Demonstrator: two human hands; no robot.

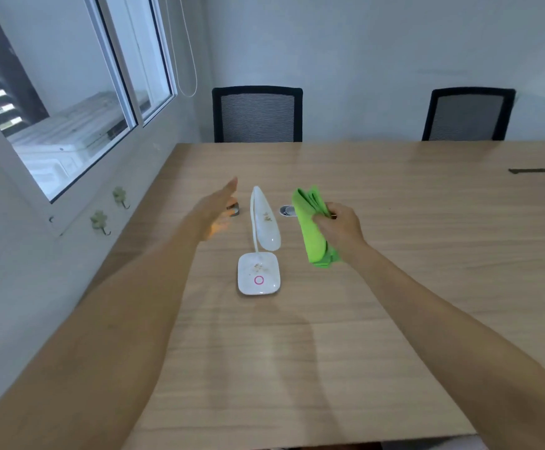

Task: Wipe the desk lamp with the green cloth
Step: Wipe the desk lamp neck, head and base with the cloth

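The right hand [341,227] was clenched around the folded green cloth [313,227], held just right of the lamp with its long axis running from near to far, while the left hand [217,209] hovered flat with fingers extended and nothing in it, just left of the lamp head. Between the hands stood the white desk lamp [260,251] on the wooden desk [394,287], its square base nearest the person and its long, crumb-speckled head stretching away toward the two chairs [257,114] at the far edge.
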